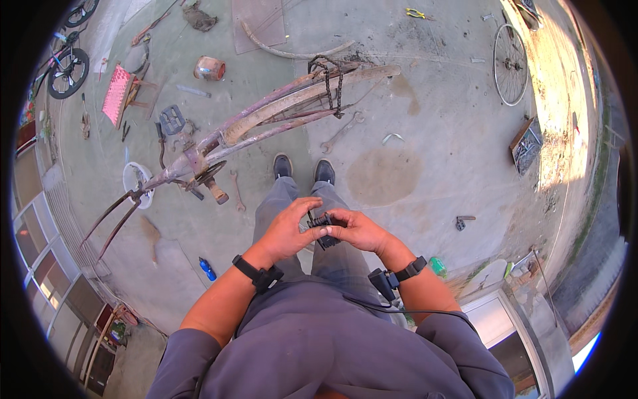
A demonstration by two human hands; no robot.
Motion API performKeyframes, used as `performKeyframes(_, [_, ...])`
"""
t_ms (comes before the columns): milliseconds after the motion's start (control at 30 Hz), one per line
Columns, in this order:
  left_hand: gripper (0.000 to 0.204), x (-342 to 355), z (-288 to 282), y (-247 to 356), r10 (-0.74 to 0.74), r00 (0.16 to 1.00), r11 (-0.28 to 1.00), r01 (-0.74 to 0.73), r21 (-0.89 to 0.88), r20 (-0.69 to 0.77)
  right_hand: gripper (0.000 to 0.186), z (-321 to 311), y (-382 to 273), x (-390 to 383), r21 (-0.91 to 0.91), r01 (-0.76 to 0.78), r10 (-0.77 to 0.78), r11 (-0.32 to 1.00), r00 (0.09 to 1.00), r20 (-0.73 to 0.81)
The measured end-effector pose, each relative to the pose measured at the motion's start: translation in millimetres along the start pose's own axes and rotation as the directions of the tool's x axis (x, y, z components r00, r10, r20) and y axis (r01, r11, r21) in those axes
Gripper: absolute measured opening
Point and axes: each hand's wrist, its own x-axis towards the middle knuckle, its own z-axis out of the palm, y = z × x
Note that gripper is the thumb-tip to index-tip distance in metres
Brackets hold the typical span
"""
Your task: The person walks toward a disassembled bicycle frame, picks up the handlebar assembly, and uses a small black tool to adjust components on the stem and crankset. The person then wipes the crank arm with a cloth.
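Note:
In front of my lap, both hands meet around a small black ribbed part [325, 223]; its exact kind is hard to make out between the fingers. My left hand [292, 223] curls over its left side, with the thumb pressed near the lower middle. From the other side, my right hand [359, 230] grips it, and the two thumbs nearly touch. A bicycle frame [229, 136] with a long curved mudguard [299, 100] lies on the ground beyond my feet. A chain [339, 90] drapes over the frame's far end.
Two wrenches [343, 132] [237, 191] lie near the frame. A white basin [137, 184] and a pink stool [119, 95] are at left, with a rusty can [210, 68] beyond. At right stand a wheel rim [510, 64] and a tool box [526, 146]. A blue bottle [207, 268] lies nearer.

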Motion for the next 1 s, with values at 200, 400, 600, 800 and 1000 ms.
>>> performKeyframes(200, [0.062, -22.3, -18.1, 18.5, 0.098, 0.994, 0.978, -0.106, -0.178, -0.049, 0.036, 59.9, -31.1, -20.1, -0.025, 0.11, -0.112, 0.994, 0.98, -0.165])
performKeyframes(400, [0.063, -13.3, -32.6, 47.7, 0.173, 0.985, 0.968, -0.172, -0.184, -0.013, 0.037, 80.7, -57.5, -36.9, 0.01, 0.214, -0.206, 0.977, 0.948, -0.243])
performKeyframes(600, [0.073, 24.3, -20.1, 120.7, 0.352, 0.935, 0.926, -0.341, 0.162, -0.047, 0.039, 47.4, -97.3, -78.4, 0.001, 0.389, -0.36, 0.921, 0.855, -0.374])
performKeyframes(800, [0.053, 108.0, 56.4, 214.9, 0.155, 0.983, 0.981, -0.142, -0.136, 0.095, 0.034, -56.7, -141.6, -143.6, -0.1, 0.534, -0.52, 0.84, 0.738, -0.429])
performKeyframes(1000, [0.044, 207.6, 136.2, 314.9, 0.159, 0.965, 0.986, -0.144, -0.086, 0.209, 0.036, -161.7, -193.9, -241.9, -0.405, 0.402, -0.57, 0.821, 0.619, -0.541])
